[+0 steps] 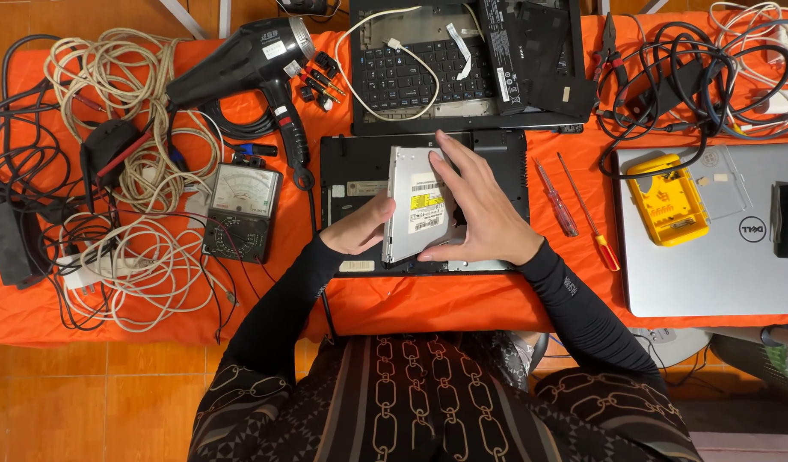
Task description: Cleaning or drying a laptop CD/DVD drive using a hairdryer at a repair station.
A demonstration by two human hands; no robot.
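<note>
Holding optical drive (415, 205), right hand (479, 210) covering laptop base (343, 171)

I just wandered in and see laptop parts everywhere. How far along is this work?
Already done: the black laptop base lies upside down on the orange table cover, and a second black laptop behind it lies opened up. In hand: the left hand and right hand hold a flat silver optical drive above the base. Left: two screwdrivers lie unused beside it.
</note>
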